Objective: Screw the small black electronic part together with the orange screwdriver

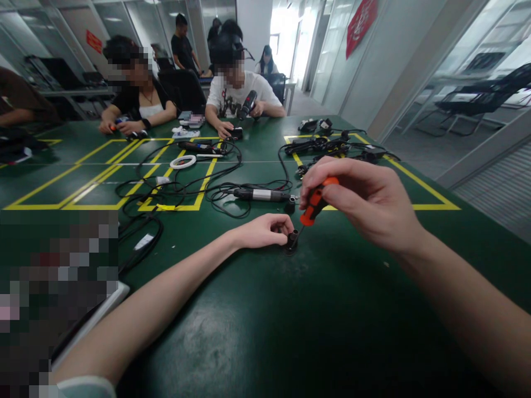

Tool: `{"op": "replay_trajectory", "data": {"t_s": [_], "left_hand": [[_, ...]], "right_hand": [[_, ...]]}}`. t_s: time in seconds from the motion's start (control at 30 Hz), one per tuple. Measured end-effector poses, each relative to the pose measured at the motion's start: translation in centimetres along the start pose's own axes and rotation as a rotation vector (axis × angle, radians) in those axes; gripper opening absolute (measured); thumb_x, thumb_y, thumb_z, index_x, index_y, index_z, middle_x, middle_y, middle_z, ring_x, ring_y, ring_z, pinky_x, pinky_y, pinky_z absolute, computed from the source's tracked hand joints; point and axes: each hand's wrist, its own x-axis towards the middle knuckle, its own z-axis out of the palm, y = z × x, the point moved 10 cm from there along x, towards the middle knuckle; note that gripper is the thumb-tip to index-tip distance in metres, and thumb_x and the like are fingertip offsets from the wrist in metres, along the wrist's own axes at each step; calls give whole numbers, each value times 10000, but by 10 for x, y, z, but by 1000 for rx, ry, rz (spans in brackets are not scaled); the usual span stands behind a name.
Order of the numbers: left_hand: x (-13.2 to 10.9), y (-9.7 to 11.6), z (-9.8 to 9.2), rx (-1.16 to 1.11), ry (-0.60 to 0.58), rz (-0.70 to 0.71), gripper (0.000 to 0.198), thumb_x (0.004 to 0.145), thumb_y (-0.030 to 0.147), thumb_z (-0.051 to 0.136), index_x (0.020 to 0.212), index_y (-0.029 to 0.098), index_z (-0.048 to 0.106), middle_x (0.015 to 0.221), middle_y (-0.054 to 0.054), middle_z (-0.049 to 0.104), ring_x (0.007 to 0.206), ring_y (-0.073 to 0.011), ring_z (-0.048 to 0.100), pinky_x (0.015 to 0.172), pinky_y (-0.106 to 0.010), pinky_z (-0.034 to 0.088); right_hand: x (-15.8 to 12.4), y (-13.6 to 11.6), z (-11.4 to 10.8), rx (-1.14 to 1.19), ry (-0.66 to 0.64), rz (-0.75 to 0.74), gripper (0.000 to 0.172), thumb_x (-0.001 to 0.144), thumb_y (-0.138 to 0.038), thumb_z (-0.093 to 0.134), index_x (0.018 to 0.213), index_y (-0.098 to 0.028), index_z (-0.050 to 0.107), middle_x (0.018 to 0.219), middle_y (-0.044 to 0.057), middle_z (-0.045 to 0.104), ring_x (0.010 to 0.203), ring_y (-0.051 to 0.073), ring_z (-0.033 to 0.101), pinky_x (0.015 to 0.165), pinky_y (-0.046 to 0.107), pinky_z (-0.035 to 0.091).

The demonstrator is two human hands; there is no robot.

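Observation:
My right hand [365, 202] pinches the orange and black handle of a screwdriver [314, 205], its thin shaft pointing down to the left. The tip meets a small dark round part [292, 243] on the green table; whether it sits in a screw is too small to tell. My left hand [267, 230] has its fingers curled against that part's left side, steadying it on the tabletop. Just beyond stands another small black cylindrical piece [289, 206]. Behind my left hand lies a black and silver pen-shaped tool [261, 194] with a cable.
Black cables [166, 190] loop over the table [332, 309] at left, around a white tape ring [183, 162]. More cables and adapters [319, 145] pile up at the back right inside yellow tape lines. Across the table, a person in a white shirt [265, 91] holds a power drill [248, 105].

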Motion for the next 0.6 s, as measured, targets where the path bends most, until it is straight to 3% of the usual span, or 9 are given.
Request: {"op": "replay_trajectory", "data": {"t_s": [0.17,0.37,0.6], "left_hand": [[1,0,-2,9,11,-6,179,678,165,581,849,152,631,822,11,643,794,-128,566,795,-259,450],[3,-6,-2,3,20,-20,164,707,187,555,852,158,626,847,-2,672,799,-135,598,829,-276,480],[4,-6,-7,31,43,5,158,802,254,529,824,158,653,866,-15,677,830,-146,582,813,-272,454]], "right_hand": [[1,9,6,183,-51,112,193,990,-345,627,1038,-186,725,825,41,712,735,186,680,666,316,568],[0,16,12,308,-74,184,208,940,-334,570,975,-169,692,780,44,662,668,194,623,624,334,524],[0,15,21,430,-67,172,241,927,-405,551,863,-201,662,641,-1,510,589,173,466,560,317,432]]}}
